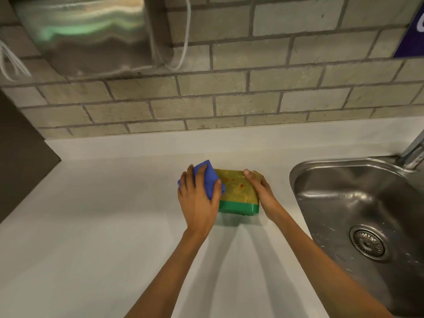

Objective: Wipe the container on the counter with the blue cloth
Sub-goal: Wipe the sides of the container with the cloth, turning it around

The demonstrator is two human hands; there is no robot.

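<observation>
A rectangular container [237, 191] lies on the white counter [91, 226], its yellowish see-through body showing red smears and its green lid facing me. My left hand [198, 198] is shut on the blue cloth [207, 177] and presses it against the container's left side. My right hand [260, 189] grips the container's right side, thumb lying over the top edge. The container's left end is hidden behind the cloth and my left hand.
A steel sink [358, 214] with a drain sits just right of the container, a tap [413, 152] at its far corner. A brick wall [229, 88] rises behind the counter, with a metal dispenser [91, 31] mounted upper left. A dark panel [20, 157] borders the left.
</observation>
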